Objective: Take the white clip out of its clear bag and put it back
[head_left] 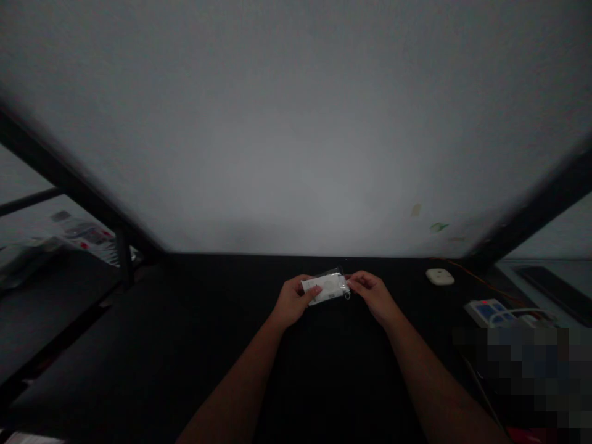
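Note:
A small clear plastic packet point(329, 285) with a white card or item inside is held above the black tabletop, slightly tilted up to the right. My left hand point(294, 300) grips its left end, thumb lying on top and fingers behind. At the packet's right end, my right hand point(370, 293) pinches the edge between thumb and fingertips. A small ring-like piece point(347, 296) shows at the lower right corner of the packet. What exactly is inside is too dim to make out.
A white rounded case point(439, 277) lies on the black table point(208, 333) at the right. Beyond it are a power strip point(494, 312) with cables and a dark keyboard-like object point(557, 290). Plastic bags point(87, 237) lie at the far left, behind a black frame bar.

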The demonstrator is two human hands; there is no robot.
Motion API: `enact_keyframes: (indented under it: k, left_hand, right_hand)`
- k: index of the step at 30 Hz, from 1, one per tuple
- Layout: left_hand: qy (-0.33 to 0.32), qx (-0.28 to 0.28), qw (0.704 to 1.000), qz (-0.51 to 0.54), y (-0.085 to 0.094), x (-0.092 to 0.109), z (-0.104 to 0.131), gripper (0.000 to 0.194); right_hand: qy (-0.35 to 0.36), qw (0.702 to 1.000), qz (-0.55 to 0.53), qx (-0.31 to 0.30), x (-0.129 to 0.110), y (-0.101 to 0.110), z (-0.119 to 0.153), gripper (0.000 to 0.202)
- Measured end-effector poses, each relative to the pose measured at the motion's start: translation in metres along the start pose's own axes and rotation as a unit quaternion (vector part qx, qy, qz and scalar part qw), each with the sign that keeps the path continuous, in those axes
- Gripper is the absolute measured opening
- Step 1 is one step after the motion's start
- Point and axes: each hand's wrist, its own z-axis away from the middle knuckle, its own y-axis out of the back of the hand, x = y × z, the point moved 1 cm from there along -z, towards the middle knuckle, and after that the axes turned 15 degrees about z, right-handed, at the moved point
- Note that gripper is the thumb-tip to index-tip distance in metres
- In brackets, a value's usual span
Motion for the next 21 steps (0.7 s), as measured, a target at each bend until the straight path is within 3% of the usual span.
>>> enact_keyframes:
  k: [15, 21]
  left_hand:
    - [0.0, -0.012, 1.0, -0.016, -0.0018, -0.0013, 0.0006, 0.037]
    - [-0.038, 0.026, 0.998, -0.042, -0.0023, -0.0048, -0.0011, 0.045]
  right_hand:
    - [0.0, 1.0, 0.004, 0.007, -0.0003, 0.0015, -0.0001, 0.038]
    - [0.001, 0.999, 0.046, 0.003, 0.0047, 0.0029, -0.0014, 0.034]
